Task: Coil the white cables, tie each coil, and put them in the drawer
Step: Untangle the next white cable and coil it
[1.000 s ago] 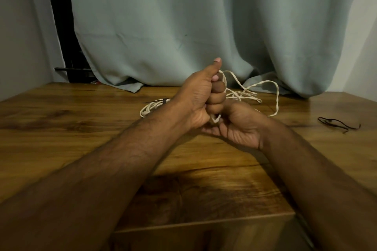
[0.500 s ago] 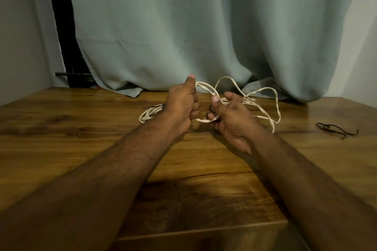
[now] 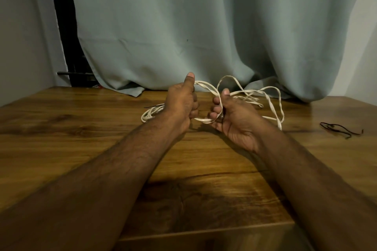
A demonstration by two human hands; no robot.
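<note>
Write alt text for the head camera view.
Two bare hands hold a loose white cable above a wooden table: the left hand and right hand each grip it. A coiled white cable lies behind the left hand, a thin black tie at right.

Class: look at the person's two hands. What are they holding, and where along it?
Both grip the white cable: the left hand and right hand hold opposite sides of one loop.

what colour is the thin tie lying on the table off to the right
Black. The thin tie lies loose on the brown wooden table, seen in the head view.
</note>
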